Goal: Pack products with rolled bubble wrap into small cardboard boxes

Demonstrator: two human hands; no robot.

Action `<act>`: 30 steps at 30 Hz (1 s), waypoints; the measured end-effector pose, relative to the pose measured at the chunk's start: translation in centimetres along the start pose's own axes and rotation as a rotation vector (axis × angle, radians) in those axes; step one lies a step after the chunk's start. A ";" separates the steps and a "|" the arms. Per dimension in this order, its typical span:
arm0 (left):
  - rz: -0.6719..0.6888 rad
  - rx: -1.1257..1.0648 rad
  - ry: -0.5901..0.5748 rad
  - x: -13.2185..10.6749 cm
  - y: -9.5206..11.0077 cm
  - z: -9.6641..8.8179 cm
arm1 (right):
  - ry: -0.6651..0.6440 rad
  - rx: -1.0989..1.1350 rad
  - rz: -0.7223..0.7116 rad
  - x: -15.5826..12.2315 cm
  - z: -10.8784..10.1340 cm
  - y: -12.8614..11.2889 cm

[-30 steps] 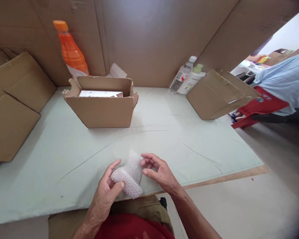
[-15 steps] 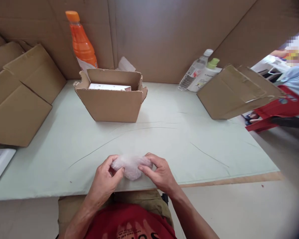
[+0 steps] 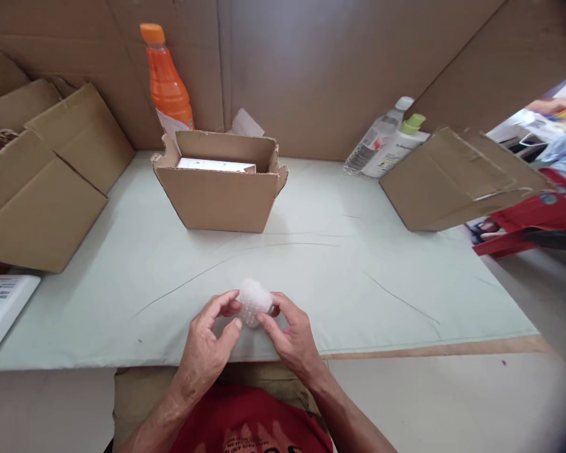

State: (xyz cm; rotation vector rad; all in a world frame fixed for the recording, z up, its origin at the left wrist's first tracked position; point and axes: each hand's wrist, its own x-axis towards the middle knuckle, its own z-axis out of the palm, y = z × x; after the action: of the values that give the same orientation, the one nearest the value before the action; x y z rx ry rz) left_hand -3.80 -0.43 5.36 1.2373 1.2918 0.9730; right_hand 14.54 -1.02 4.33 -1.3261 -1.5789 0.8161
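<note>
A left hand point(image 3: 206, 345) and right hand point(image 3: 290, 336) pinch a small bubble-wrap bundle point(image 3: 255, 298) between their fingertips at the table's point(image 3: 122, 283) near edge. Gripped this lightly, the springy wrap may unroll or slip over that edge.

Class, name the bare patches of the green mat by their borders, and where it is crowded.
Widest: the mat between the open box, the tilted box and the right hand. Smaller: between the left hand and the stacked boxes. Crowded: the back edge with its bottles. Both hands grip bubble wrap.
</note>
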 end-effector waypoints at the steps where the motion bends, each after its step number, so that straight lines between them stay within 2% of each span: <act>1: 0.017 0.039 0.025 0.1 -0.3 -0.1 | -0.016 0.073 0.078 0.1 -0.2 0.0; 3: 0.021 0.041 0.012 0.4 -0.9 -0.3 | -0.056 0.221 0.189 0.3 -0.6 0.1; 5: -0.014 -0.037 -0.074 0.6 -1.1 -0.2 | -0.121 0.334 0.236 0.4 -0.9 0.1; 8: -0.095 -0.200 -0.246 0.8 -0.8 0.2 | -0.209 0.364 0.235 0.4 -1.0 0.0; 10: -0.136 -0.249 -0.286 0.9 -0.5 0.4 | -0.203 0.325 0.206 0.4 -1.0 0.0; 14: -0.159 -0.288 -0.206 1.2 -0.3 0.5 | -0.111 0.286 0.181 0.0 -0.8 0.5; 21: -0.198 -0.481 -0.033 1.6 -1.2 0.6 | -0.149 0.224 0.268 -0.5 0.0 1.2; 25: -0.221 -0.488 -0.064 1.6 -1.2 0.4 | -0.114 0.182 0.253 0.0 0.0 0.8; 30: -0.177 -0.449 -0.139 2.0 -0.8 -1.1 | -0.166 0.155 0.217 0.6 -0.8 0.6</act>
State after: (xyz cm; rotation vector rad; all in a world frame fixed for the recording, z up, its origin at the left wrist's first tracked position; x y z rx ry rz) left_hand -4.80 1.58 4.44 0.8144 0.9852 0.9649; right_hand 15.49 -0.33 4.23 -1.3598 -1.4798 1.1846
